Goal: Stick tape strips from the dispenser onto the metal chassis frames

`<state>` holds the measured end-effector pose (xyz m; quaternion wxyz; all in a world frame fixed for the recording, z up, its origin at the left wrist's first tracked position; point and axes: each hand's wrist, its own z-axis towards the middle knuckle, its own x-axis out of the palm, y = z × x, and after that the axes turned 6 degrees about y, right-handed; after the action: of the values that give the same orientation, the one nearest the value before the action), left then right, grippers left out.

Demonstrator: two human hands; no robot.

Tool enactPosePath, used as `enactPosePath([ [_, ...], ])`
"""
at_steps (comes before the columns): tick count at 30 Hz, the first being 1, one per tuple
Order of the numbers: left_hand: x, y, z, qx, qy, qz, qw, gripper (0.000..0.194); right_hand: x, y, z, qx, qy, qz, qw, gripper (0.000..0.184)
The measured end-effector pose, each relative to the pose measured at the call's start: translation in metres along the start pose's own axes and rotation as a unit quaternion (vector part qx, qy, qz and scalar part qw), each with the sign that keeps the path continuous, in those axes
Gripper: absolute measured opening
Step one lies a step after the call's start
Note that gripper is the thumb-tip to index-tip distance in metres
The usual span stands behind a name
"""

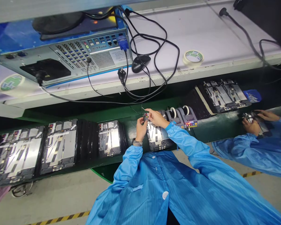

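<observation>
An opened tablet-like device point(155, 137) lies in front of me, its silver plates and dark frame showing. My left hand point(141, 127) grips its upper left corner, thumb and fingers closed at the edge. Over the same corner is my right hand point(157, 118), its index finger reaching past the top edge and its other fingers bent together. Whatever is between those right fingers is too small to make out. Just right of the device stand two small tape dispensers point(189, 122) with white rolls, one with a lit display.
Similar opened devices point(109, 137) stand in stacks to the left, and more devices point(224, 95) lie at the right. A co-worker's hands point(253, 126) hold a device farther right. Above is a shelf with a computer case point(84, 53), a mouse point(140, 63), tape point(193, 57) and looping black cables point(175, 72).
</observation>
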<state>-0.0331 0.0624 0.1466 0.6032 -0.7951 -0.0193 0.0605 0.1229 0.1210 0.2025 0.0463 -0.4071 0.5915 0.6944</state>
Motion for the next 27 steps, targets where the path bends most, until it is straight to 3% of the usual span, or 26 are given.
enactPosePath([
  [8, 0.003, -0.004, -0.001, 0.007, -0.014, 0.035, 0.999, 0.031, -0.001, -0.002, 0.006, -0.053, 0.016, -0.024, 0.998, 0.065],
  [15, 0.006, -0.009, 0.003, 0.013, -0.015, 0.047, 0.999, 0.032, -0.002, -0.009, 0.004, -0.022, 0.026, -0.031, 0.999, 0.059],
  [18, 0.006, -0.009, 0.005, 0.01, -0.019, 0.057, 0.998, 0.032, -0.003, -0.006, -0.001, -0.01, 0.005, -0.012, 1.0, 0.06],
  [21, 0.005, -0.008, 0.007, 0.005, -0.017, 0.056, 0.998, 0.032, -0.006, 0.003, -0.01, 0.025, -0.055, 0.07, 0.996, 0.054],
  [24, 0.003, -0.007, 0.007, 0.008, -0.018, 0.069, 0.997, 0.035, -0.005, 0.017, -0.027, 0.077, -0.092, 0.28, 0.952, 0.045],
  [27, 0.002, -0.008, 0.005, 0.032, -0.035, 0.097, 0.994, 0.043, 0.004, 0.03, -0.048, 0.126, -0.071, 0.505, 0.851, 0.044],
])
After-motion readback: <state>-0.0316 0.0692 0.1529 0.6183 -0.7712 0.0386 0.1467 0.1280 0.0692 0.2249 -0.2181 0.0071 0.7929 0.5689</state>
